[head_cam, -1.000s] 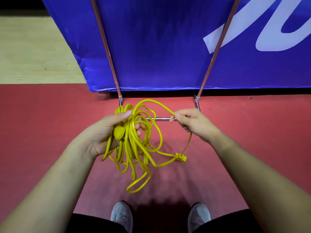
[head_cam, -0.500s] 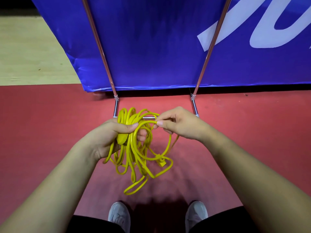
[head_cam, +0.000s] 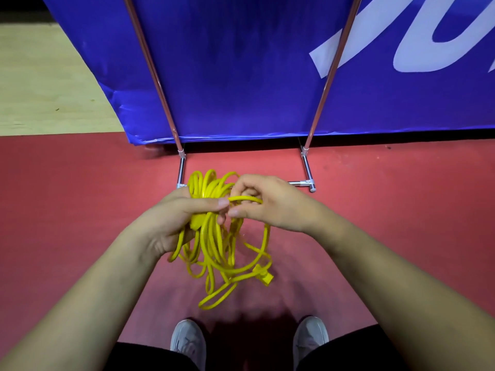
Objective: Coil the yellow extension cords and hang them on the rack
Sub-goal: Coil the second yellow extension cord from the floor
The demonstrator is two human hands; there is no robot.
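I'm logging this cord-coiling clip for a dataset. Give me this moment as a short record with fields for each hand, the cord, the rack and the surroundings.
Left: left hand grips the bundled loops of the yellow cord
Right: right hand pinches one strand next to the left fingertips
Cord: loosely coiled, loops dangling below the hands, plug end hanging at lower right
Rack: rack stands just beyond the hands; cord not yet hung on it
Surroundings: blue banner behind, red floor, grey shoes below

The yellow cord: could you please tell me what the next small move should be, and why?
Probably tuck the loop pinched by the right hand under the left thumb: the left hand grips the coil, and the plug end hangs loose.
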